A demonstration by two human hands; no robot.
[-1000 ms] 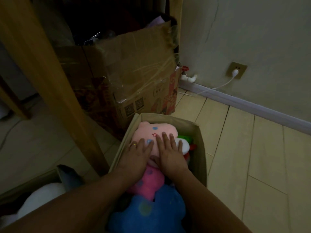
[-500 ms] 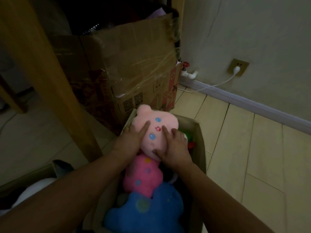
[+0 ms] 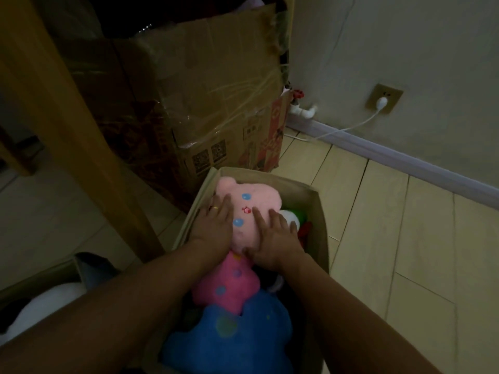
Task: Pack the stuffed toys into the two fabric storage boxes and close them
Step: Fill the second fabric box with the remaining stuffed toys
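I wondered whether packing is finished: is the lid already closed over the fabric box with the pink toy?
No, the fabric box is open on top, and both hands press on the pale pink toy inside.

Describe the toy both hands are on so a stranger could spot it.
Find the beige fabric box in front of the taped cardboard carton. At its far end lies the pale pink plush with blue dots, lighter than the hot-pink toy nearer the camera.

Dim indoor scene, upper left nearly black; the wall (image 3: 405, 49) and floor (image 3: 391, 238) at right are palest. Wide-angle bending at edges, soft grainy detail.
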